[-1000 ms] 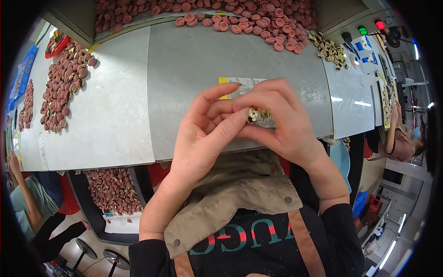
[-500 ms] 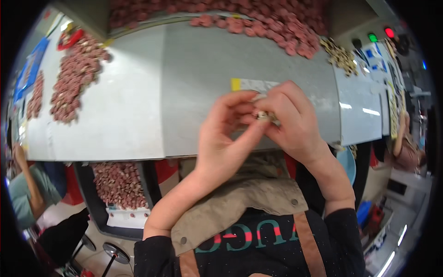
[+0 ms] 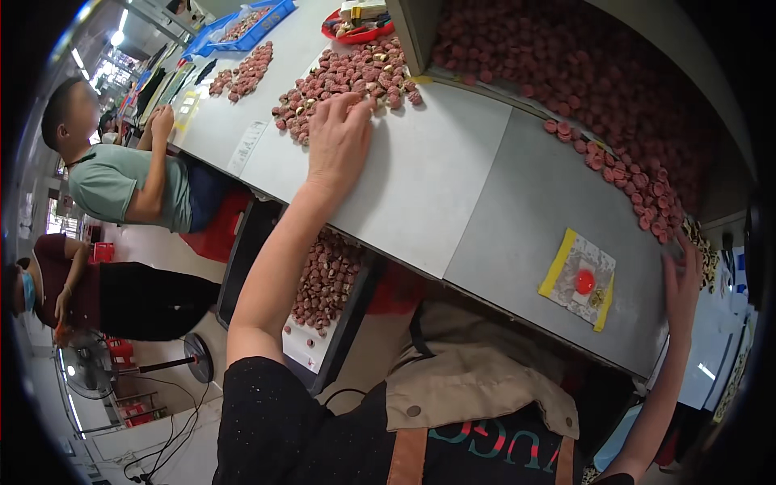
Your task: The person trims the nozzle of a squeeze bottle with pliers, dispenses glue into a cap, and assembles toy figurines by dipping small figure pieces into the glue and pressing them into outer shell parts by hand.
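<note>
My left hand (image 3: 339, 141) reaches to the near edge of a heap of small round pink pieces with some pale gold ones (image 3: 343, 81). Its fingers are bent and close together, tips down by the heap; what they pinch, if anything, I cannot make out. My right hand (image 3: 683, 283) is at the far right edge of the table, fingers stretched out. It lies beside the end of a row of pink discs (image 3: 622, 174) and a pile of gold-and-black pieces (image 3: 702, 250). Between the hands lies a patterned sheet (image 3: 558, 271) with yellow edges, bearing a bright red round spot (image 3: 584, 281).
A shelf of many pink discs (image 3: 558, 65) overhangs the table's back. Behind the left heap stand a red tray (image 3: 356, 36) and a blue crate (image 3: 250, 28). Below the table edge sits a dark bin of pink pieces (image 3: 327, 279). Two people and a fan (image 3: 85, 372) are at left.
My hands, earlier together over the sheet, have parted: the left out to the left heap, the right to the table's right edge. The view has swung left, and the sheet is uncovered.
</note>
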Tool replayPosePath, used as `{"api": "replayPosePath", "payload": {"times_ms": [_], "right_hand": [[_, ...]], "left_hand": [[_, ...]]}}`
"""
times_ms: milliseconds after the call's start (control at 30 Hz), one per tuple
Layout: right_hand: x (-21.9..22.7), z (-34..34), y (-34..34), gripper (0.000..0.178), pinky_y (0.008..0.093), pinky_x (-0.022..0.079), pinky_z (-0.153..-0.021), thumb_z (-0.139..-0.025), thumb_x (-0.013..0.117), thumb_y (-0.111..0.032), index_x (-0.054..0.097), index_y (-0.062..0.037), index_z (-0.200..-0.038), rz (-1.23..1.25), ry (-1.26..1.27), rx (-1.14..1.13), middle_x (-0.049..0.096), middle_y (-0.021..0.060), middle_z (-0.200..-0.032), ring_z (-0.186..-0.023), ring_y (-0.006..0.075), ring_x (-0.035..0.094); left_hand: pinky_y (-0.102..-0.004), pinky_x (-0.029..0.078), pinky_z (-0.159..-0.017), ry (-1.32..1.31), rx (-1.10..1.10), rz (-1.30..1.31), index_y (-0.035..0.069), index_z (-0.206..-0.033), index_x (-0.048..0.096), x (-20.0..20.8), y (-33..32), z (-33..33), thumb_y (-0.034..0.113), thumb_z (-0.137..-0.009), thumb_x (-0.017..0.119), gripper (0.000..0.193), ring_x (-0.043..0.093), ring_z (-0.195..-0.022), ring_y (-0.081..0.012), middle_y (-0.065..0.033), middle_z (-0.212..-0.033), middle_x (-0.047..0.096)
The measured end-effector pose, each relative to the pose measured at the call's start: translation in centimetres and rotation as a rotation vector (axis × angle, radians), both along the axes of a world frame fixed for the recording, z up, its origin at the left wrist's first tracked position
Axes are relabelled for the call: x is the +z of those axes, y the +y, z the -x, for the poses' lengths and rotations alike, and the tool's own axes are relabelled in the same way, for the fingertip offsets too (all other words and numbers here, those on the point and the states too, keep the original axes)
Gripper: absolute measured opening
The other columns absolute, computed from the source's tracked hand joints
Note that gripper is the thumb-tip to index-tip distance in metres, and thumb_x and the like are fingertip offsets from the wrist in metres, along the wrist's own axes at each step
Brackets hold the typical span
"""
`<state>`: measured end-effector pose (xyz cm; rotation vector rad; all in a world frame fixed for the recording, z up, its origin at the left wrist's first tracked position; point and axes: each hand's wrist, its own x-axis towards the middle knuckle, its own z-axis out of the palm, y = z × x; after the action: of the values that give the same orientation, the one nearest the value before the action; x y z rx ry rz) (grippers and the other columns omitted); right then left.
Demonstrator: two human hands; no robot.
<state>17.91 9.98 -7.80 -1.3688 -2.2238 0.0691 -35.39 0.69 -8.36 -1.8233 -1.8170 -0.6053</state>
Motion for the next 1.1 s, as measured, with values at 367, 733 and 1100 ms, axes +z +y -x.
{"api": "replayPosePath", "payload": {"times_ms": [367, 733, 1100], "right_hand": [[-1.7, -0.1, 4.8, 0.034, 0.0355, 0.041, -0.095, -0.094, 0.052, -0.014, 0.050, 0.0010, -0.125, -0.006, 0.131, 0.109, 0.056, 0.0168, -0.121, -0.112, 0.0296, 0.053], [-4.3, -3.2, 5.8, 0.029, 0.0315, 0.043, -0.092, -0.097, 0.048, -0.014, 0.050, 0.0036, -0.120, -0.112, 0.056, 0.161, 0.055, 0.0154, -0.119, -0.107, 0.0227, 0.055], [-0.8, 0.4, 4.9, 0.023, 0.0266, 0.044, -0.085, -0.094, 0.054, -0.014, 0.056, -0.0017, -0.113, 0.020, 0.472, 0.141, 0.060, 0.0075, -0.104, -0.095, 0.0145, 0.056]], "left_hand": [[-0.0413, 0.043, -0.086, -0.262, -0.386, 0.097, 0.008, -0.099, 0.064, 2.5, 4.6, -9.2, 0.008, -0.075, 0.065, 0.024, 0.055, -0.098, -0.0296, -0.0103, -0.100, 0.060], [-0.0359, 0.044, -0.077, -0.407, -0.391, 0.073, 0.016, -0.086, 0.065, 4.7, -3.6, -16.0, 0.024, -0.081, 0.060, 0.011, 0.058, -0.085, -0.0220, 0.0002, -0.079, 0.061], [-0.0363, 0.050, -0.071, -0.546, -0.351, 0.029, 0.007, -0.102, 0.063, 8.3, -9.2, -15.9, 0.005, -0.084, 0.059, 0.019, 0.061, -0.081, -0.0278, -0.0114, -0.085, 0.062]]}}
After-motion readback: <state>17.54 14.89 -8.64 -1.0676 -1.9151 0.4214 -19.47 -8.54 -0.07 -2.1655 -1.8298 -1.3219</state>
